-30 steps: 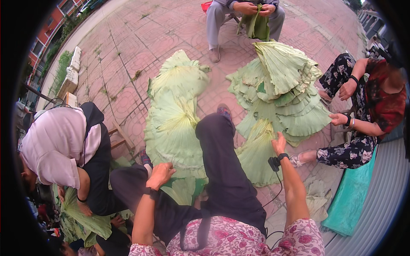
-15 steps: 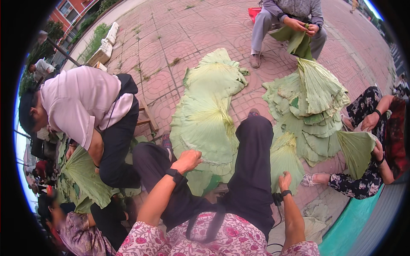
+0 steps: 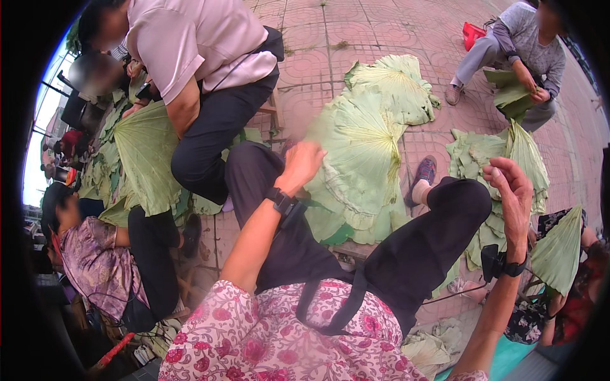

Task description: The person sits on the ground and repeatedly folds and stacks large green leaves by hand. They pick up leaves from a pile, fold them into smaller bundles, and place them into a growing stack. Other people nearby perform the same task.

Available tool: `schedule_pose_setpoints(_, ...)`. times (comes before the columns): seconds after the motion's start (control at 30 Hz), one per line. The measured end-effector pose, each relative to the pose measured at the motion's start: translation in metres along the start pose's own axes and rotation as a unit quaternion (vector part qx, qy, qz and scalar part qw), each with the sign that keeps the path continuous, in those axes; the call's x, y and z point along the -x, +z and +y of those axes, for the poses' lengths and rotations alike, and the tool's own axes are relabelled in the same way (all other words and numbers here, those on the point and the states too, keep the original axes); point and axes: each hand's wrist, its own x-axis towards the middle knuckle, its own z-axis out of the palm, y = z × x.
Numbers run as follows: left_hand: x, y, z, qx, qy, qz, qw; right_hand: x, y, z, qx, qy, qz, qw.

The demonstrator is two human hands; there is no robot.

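Head view, the only view: large green leaves are being handled from stacks on the paving. The moment is judged to fall between two holds, as no leaf is seen in either of the wearer's hands. Taking one up would call for fingers and thumb to close on a leaf's edge.

The left hand (image 3: pixel 301 166) is at the left edge of the middle leaf stack (image 3: pixel 359 152). Its fingers are bent and blurred; whether they are closed, or touch the stack, cannot be told. No leaf is seen in it.

The right hand (image 3: pixel 513 187) is raised beyond the right knee, in front of the right-hand leaf stack (image 3: pixel 469 149). It is partly open, fingers loosely bent, thumb apart, with nothing seen between them. Contact with the stack cannot be confirmed.

The middle stack lies spread on the paving (image 3: pixel 311 70), ahead of the wearer's legs. The right-hand stack lies partly hidden by the right hand and knee. At upper right, a seated co-worker (image 3: pixel 530 44) holds a folded leaf (image 3: pixel 508 95).
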Motion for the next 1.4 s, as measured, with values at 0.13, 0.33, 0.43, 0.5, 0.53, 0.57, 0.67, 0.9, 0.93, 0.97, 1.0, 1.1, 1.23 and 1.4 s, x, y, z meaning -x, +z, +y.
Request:
schedule_pose_setpoints(0.13,0.002,-0.018,-0.010,0.014,-0.043,0.059,0.997,-0.027,0.105,-0.054,0.020,-0.078,-0.195,0.977)
schedule_pose_setpoints(0.33,0.007,-0.042,-0.010,0.080,-0.092,0.079,0.989,-0.036,0.304,0.087,0.157,-0.055,-0.425,0.890)
schedule_pose_setpoints(0.43,0.016,-0.050,-0.006,0.093,-0.094,0.095,0.987,-0.001,0.357,0.204,0.262,0.014,-0.416,0.871)
schedule_pose_setpoints(0.5,0.024,-0.057,-0.006,0.105,-0.108,0.086,0.985,0.016,0.373,0.238,0.288,0.061,-0.418,0.859)
schedule_pose_setpoints(0.53,0.029,-0.059,-0.007,0.110,-0.117,0.085,0.983,0.022,0.377,0.247,0.288,0.078,-0.420,0.857)
schedule_pose_setpoints(0.57,0.032,-0.061,-0.008,0.115,-0.124,0.083,0.982,0.029,0.379,0.256,0.289,0.096,-0.420,0.855)
schedule_pose_setpoints(0.67,0.036,-0.063,-0.014,0.105,-0.121,0.070,0.985,0.056,0.390,0.288,0.278,0.074,-0.434,0.854)
schedule_pose_setpoints(0.9,0.036,-0.063,-0.020,0.083,-0.120,0.067,0.987,0.056,0.402,0.277,0.169,0.182,-0.435,0.865)
schedule_pose_setpoints(0.93,0.036,-0.063,-0.021,0.083,-0.113,0.070,0.988,0.043,0.399,0.264,0.110,0.199,-0.442,0.868)
schedule_pose_setpoints(0.97,0.035,-0.061,-0.022,0.084,-0.105,0.074,0.988,0.025,0.396,0.246,0.051,0.213,-0.448,0.867)
schedule_pose_setpoints(1.0,0.035,-0.060,-0.023,0.084,-0.095,0.079,0.989,0.005,0.390,0.224,-0.007,0.225,-0.450,0.864)
schedule_pose_setpoints(1.1,0.031,-0.057,-0.026,0.078,-0.088,0.094,0.989,-0.055,0.352,0.145,-0.172,0.293,-0.424,0.839)
schedule_pose_setpoints(1.23,0.023,-0.056,-0.022,0.100,-0.065,0.006,0.993,-0.115,0.277,0.069,-0.243,0.251,-0.337,0.874)
schedule_pose_setpoints(1.4,0.021,-0.032,-0.007,0.089,-0.013,-0.107,0.990,-0.134,0.210,0.019,-0.361,0.217,-0.295,0.858)
